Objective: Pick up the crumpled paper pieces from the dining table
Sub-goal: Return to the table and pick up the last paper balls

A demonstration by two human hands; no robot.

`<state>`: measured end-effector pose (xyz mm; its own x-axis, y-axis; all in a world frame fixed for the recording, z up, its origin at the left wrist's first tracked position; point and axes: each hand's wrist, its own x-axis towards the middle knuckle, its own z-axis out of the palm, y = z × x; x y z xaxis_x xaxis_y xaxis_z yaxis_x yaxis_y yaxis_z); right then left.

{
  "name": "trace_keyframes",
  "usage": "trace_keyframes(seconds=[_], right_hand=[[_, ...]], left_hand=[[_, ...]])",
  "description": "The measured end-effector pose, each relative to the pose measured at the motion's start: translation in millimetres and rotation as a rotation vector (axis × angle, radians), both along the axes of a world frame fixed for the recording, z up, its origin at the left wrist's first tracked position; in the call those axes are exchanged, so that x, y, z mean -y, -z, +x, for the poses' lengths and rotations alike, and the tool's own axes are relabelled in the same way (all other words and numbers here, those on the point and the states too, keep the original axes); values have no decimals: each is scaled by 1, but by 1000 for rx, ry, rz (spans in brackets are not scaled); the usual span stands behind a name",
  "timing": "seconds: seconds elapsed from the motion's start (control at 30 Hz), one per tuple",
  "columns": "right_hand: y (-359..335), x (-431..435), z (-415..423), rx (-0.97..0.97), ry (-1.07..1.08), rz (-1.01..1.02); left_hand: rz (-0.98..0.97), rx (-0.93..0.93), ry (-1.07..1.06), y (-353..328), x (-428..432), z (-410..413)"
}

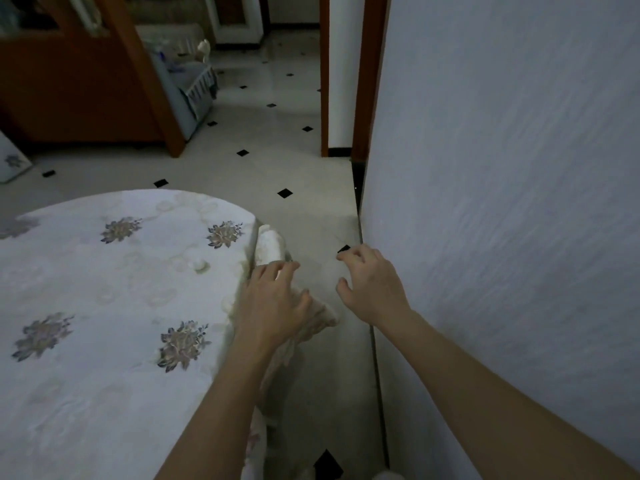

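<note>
Fingers of left hand (273,299) splayed on draped floral tablecloth (104,289); right hand (370,285) grip wide.

A left hand (273,303) rests on the hanging edge of a flowered tablecloth (104,289) at the desk's rim, while the right hand (372,282) (fingers (349,254) spread and empty) hovers above the tiled floor (277,161).

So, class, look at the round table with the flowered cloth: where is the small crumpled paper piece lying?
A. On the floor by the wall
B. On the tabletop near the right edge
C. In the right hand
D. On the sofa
B: the paper piece lies on the tablecloth, just left of the left hand.
</note>
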<state>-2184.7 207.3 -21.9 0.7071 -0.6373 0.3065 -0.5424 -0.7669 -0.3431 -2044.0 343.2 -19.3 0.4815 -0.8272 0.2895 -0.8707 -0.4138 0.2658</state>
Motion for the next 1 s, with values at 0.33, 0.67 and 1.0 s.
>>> trace_keyframes(seconds=[0.33,0.67,1.0], right_hand=[[18,56,135,17,-174,30],[37,149,306,-44,-506,56],[42,173,411,-41,-851,115]], left_hand=[[-2,22,-197,10,30,91],[26,-80,-592,35,66,198],[84,-204,-1039,52,56,207]])
